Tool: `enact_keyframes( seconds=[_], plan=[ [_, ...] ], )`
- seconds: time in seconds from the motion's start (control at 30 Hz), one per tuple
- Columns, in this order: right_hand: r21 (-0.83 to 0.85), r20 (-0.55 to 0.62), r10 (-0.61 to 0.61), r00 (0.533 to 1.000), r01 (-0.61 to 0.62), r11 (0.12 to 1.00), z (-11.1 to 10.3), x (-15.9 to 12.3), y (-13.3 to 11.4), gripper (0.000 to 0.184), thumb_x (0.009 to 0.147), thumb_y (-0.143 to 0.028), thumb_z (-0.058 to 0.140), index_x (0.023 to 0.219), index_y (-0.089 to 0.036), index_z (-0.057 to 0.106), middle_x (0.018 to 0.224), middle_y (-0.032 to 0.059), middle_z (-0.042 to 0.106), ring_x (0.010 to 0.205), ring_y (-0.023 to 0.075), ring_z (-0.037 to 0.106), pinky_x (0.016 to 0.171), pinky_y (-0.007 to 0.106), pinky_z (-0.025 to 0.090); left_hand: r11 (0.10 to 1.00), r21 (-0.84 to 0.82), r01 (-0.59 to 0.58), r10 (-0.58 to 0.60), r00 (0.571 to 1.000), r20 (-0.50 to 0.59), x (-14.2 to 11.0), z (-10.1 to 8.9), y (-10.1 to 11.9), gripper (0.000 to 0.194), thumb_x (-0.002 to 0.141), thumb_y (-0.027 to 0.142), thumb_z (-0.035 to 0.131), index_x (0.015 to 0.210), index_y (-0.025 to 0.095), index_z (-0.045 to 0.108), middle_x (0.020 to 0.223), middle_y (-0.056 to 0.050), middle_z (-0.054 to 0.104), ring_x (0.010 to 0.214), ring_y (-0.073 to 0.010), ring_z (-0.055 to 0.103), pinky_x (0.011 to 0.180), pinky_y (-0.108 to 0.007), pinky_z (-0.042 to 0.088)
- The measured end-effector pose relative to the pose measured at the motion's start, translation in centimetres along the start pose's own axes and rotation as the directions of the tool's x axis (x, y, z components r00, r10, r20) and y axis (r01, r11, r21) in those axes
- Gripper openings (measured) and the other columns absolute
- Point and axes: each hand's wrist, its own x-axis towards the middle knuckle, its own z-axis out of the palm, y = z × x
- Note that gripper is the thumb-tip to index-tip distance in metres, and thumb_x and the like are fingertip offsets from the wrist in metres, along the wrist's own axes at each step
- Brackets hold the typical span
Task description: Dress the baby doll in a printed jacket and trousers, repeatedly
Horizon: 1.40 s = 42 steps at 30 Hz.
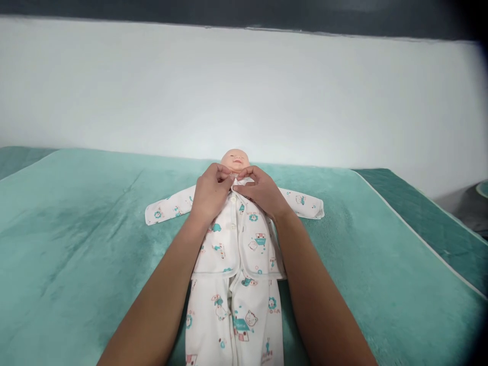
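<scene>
Apparently fastening the shirt (255,249), centred on the green sheet (95,264), pinching its neckline (236,181) in a narrow grip of left hand (212,192) and right hand (264,192), just below the doll head (235,158); next, probably align both front edges (239,239).

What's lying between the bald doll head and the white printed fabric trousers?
The head view shows a white printed fabric jacket between them, the left hand and right hand at its neckline.
</scene>
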Motion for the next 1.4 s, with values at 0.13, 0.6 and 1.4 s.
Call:
enact_keyframes(
  seconds=[0.13, 0.6, 1.4],
  plan=[
    [-0.022, 0.009, -0.002, 1.0, 0.002, 1.0, 0.0, 0.0, -0.3, 0.031, 0.071, -0.035, 0.074, 0.096, -0.025, 0.058, 0.104, -0.0012, 0.063, 0.071, 0.0114, 0.053, 0.068, 0.027, 0.043, 0.962, -0.249, 0.115, -0.107, 0.993, 0.046, -0.1, -0.2, 0.4, 0.019, 0.075, 0.023, 0.07, 0.088, 0.021, 0.056, 0.071, 0.002, 0.063, 0.058, -0.0107, 0.051, 0.059, -0.026, 0.038],
    [-0.116, 0.018, 0.007, 1.0, -0.005, 0.993, 0.1, -0.5, -1.2, 0.03, 0.074, -0.036, 0.072, 0.095, -0.024, 0.053, 0.09, -0.0028, 0.056, 0.068, 0.0103, 0.046, 0.065, 0.026, 0.038, 0.919, -0.346, 0.19, -0.152, 0.979, 0.135, -0.2, -0.7, 0.3, 0.029, 0.069, 0.017, 0.074, 0.095, 0.017, 0.063, 0.088, -0.002, 0.065, 0.074, -0.013, 0.06, 0.069, -0.027, 0.046],
    [-0.307, -0.129, 0.111, 0.985, -0.146, 0.941, 1.5, -6.9, -3.9, 0.018, 0.084, -0.038, 0.06, 0.077, -0.022, 0.056, 0.067, -0.0048, 0.05, 0.058, 0.0105, 0.041, 0.052, 0.025, 0.033, 0.964, 0.217, -0.152, 0.108, 0.973, 0.204, -5.1, -3.4, 1.0, 0.022, 0.088, 0.042, 0.059, 0.089, 0.022, 0.068, 0.079, 0.001, 0.062, 0.069, -0.0135, 0.053, 0.062, -0.027, 0.041]
  ],
)
